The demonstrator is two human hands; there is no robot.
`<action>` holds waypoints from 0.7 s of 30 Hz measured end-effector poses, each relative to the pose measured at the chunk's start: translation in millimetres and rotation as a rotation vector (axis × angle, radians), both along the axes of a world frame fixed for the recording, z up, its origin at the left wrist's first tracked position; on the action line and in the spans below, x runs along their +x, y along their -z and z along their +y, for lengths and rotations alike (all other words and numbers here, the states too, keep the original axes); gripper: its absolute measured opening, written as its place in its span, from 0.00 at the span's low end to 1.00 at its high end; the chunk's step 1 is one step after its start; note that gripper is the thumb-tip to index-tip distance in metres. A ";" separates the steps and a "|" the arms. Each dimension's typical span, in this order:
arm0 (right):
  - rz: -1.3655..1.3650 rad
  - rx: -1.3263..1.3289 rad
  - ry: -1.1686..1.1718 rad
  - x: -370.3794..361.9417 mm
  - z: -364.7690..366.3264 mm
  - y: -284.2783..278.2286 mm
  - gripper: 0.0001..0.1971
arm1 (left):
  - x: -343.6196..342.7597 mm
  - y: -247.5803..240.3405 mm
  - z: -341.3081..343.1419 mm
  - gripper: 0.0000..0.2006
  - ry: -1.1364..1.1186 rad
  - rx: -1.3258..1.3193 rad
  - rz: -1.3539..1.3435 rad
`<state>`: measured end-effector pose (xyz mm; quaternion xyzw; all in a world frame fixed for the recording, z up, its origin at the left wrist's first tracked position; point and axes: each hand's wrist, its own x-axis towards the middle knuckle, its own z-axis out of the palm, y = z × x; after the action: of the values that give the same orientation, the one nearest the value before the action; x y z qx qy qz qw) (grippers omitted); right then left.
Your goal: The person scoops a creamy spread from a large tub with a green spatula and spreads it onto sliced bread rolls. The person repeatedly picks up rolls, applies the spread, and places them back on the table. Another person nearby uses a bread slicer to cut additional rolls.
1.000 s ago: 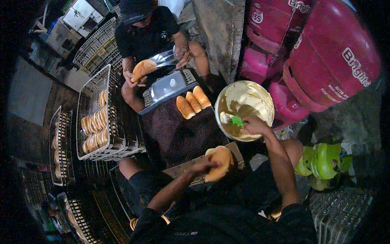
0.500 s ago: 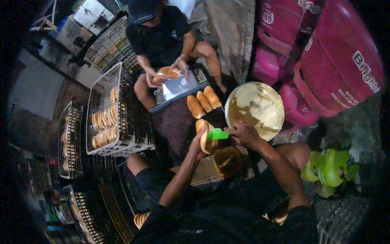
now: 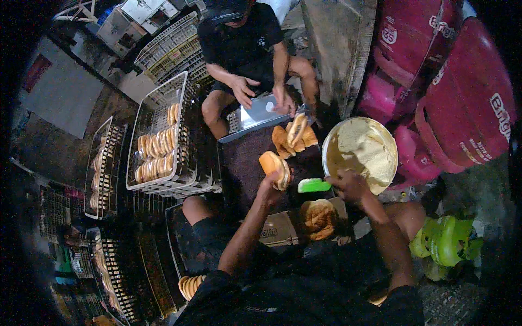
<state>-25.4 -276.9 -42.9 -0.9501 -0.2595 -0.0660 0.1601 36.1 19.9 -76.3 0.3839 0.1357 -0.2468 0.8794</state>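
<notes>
My left hand [image 3: 266, 192] is wrapped round a split bread bun [image 3: 274, 167] above the dark work surface. In my right hand [image 3: 350, 186] is a spatula with a bright green blade [image 3: 314, 186], its blade apart from the bun and coated pale along its upper side. Just beyond that hand stands a large round tub [image 3: 326, 151] of pale yellow cream [image 3: 368, 149]. Farther off, several brown bread rolls [image 3: 281, 142] lie together, and a bun that seems to be in clear wrap [image 3: 297, 129] rests over them. Nearer me is a browned round bread [image 3: 319, 218] by a cardboard box [image 3: 276, 230].
Opposite sits a co-worker, hands [image 3: 242, 89] open over a shiny metal tray [image 3: 262, 113]. At left stand plastic crates [image 3: 178, 163] holding rows of buns [image 3: 156, 142]. Pink gas cylinders [image 3: 462, 103] crowd the right, with a green cylinder [image 3: 448, 239] nearer me.
The spatula has drawn away from the bun, which my left hand has tilted. The co-worker has let go of a bun, and a wrapped-looking one now lies over the rolls. The whole view has shifted.
</notes>
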 end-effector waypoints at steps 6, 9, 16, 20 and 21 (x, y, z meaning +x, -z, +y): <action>-0.020 0.101 0.190 6.5 -10.2 -34.8 0.20 | 47.4 72.5 61.1 0.37 -0.035 0.799 -0.488; 0.037 0.058 0.268 -5.3 -31.5 -26.3 0.19 | 20.2 67.6 3.5 0.27 0.813 2.049 -0.753; 0.018 0.087 0.268 -5.4 -28.4 -29.5 0.17 | 71.8 65.2 -3.3 0.22 1.358 1.770 -0.480; 0.158 0.026 0.347 -1.0 -30.3 -28.9 0.17 | 122.0 62.6 41.2 0.23 0.951 1.643 -0.352; 0.093 0.029 0.320 2.1 -29.8 -28.6 0.17 | 133.0 66.0 56.8 0.24 0.799 1.662 -0.403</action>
<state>-23.2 -306.7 -14.3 -0.9790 -0.0961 -0.0505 0.1728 169.1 76.7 -142.3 0.9413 -0.0281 -0.2834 0.1812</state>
